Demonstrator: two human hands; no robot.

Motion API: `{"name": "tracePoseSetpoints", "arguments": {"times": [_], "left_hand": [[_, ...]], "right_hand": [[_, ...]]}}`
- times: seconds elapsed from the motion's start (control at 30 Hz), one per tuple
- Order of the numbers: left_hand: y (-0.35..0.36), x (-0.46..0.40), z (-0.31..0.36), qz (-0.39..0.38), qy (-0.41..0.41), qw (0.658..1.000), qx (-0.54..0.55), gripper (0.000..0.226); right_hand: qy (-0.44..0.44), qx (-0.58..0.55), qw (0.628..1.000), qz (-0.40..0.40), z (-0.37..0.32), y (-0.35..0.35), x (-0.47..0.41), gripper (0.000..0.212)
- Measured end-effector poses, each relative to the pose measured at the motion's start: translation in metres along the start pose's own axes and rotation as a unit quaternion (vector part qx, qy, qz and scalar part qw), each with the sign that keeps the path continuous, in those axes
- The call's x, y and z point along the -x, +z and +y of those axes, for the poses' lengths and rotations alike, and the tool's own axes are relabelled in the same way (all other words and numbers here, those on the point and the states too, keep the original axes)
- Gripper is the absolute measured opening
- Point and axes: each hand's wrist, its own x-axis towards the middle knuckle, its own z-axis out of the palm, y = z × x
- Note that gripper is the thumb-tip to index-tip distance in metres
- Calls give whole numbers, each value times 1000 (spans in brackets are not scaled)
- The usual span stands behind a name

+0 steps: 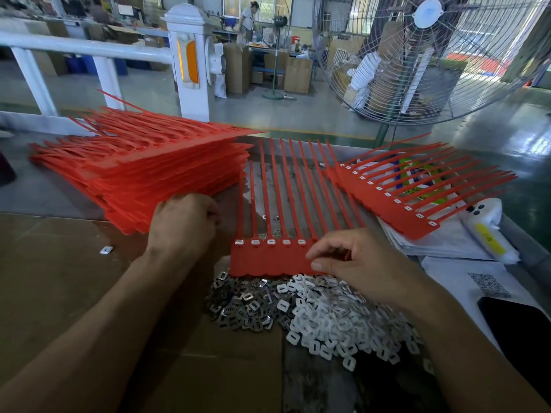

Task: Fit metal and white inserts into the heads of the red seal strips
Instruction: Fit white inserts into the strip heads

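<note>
A comb of red seal strips [269,260] lies in the middle, its heads toward me. Five heads on its left hold white inserts [270,242]. My right hand [354,263] covers the heads further right, its thumb and bent fingertips pinched close together on the comb. What they pinch is hidden; it seems to be an insert. My left hand [182,222] sits curled just left of the comb, beside the tall stack of red combs [143,171], with its fingers out of sight. Below the comb lie a pile of metal inserts [238,305] and a pile of white inserts [331,320].
A fitted comb [396,204] rests on papers at the right, beside a white device [483,231] and a dark phone [518,332]. One stray insert [106,250] lies on the cardboard [59,263]. A large fan [426,55] and a white railing [89,49] stand beyond the table.
</note>
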Motion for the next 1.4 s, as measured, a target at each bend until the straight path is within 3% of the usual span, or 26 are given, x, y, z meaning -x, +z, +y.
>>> {"name": "tracePoseSetpoints", "arguments": {"times": [0.13,0.4,0.7,0.9,1.1,1.4], "left_hand": [[4,0,-1,-4,-18,999,-42,21],[5,1,0,-15,-27,999,-19,26],[6,12,23,-2,97,988,117,21],[7,16,29,-13,142,974,177,17],[12,29,49,-80,187,948,247,12],[16,36,59,-166,131,902,376,10]], "right_hand": [[-4,-8,999,-36,0,-6,2,10],[-22,-1,997,-77,-4,-5,5,8],[-7,16,996,-83,-11,2,5,10],[-18,-73,997,2,-12,2,4,11],[-21,-160,981,110,-13,10,-1,20],[-27,-182,971,152,-18,15,-3,18]]}}
